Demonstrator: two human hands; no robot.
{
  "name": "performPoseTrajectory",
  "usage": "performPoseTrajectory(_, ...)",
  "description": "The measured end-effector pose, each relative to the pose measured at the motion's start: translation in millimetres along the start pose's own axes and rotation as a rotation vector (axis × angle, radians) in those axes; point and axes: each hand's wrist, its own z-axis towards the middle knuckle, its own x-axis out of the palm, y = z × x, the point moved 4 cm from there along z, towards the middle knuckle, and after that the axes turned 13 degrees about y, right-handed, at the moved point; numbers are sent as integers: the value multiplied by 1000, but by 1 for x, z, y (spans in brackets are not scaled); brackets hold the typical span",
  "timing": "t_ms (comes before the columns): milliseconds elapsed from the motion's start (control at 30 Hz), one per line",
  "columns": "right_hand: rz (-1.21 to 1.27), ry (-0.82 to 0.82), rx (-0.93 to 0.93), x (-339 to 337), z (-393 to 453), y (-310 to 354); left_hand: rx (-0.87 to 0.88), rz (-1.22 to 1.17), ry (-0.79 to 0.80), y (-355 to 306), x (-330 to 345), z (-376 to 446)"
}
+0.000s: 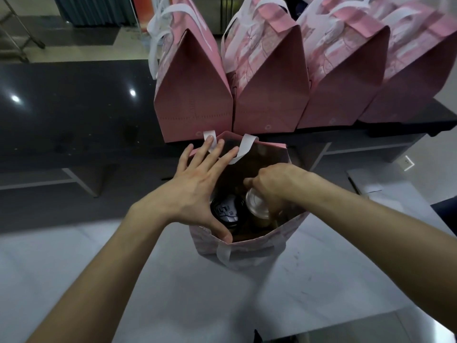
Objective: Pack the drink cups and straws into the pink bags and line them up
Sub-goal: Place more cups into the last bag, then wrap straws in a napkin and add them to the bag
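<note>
An open pink bag with white handles stands on a pale table in front of me. My left hand spreads over its left rim, fingers apart, thumb on the near edge, holding the mouth wide. My right hand reaches inside and grips a clear-lidded drink cup from above. A second cup with a dark printed lid sits in the bag to its left. No straws are visible.
Several closed pink bags stand in a row on the black counter behind: the leftmost, then one, then another. The pale table spreads around the open bag. A dark object lies at the right edge.
</note>
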Motion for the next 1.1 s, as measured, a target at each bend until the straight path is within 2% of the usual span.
performPoseTrajectory(233, -100, -25, -46, 11, 6, 3, -6, 1, 1, -6, -3, -2)
performPoseTrajectory(333, 14, -85, -76, 1, -9, -2, -17, 44, -43, -15, -12, -5)
performPoseTrajectory(467, 410, -360, -169, -15, -56, -35, -11, 86, -281, -39, -39, -9)
performPoseTrajectory(567, 769, -687, -213, 9, -103, -82, 9, 60, -435, -66, -55, 0)
performPoseTrajectory(667, 979, -900, -87, 68, -127, -138, 29, 59, -427, -103, -59, 25)
performPoseTrajectory(733, 988, -870, 122, 123, -115, -177, 53, 92, -383, -132, -56, 49)
performPoseTrajectory(833, 976, -644, 390, 220, -83, -226, 62, 106, -352, -174, -44, 89)
performPoseTrajectory(967, 1101, -395, 393, 323, -40, -240, 27, 31, -296, -221, -15, 149)
performPoseTrajectory(1100, 1155, -365, 361, 353, -2, -245, -92, -50, -168, -247, 35, 204)
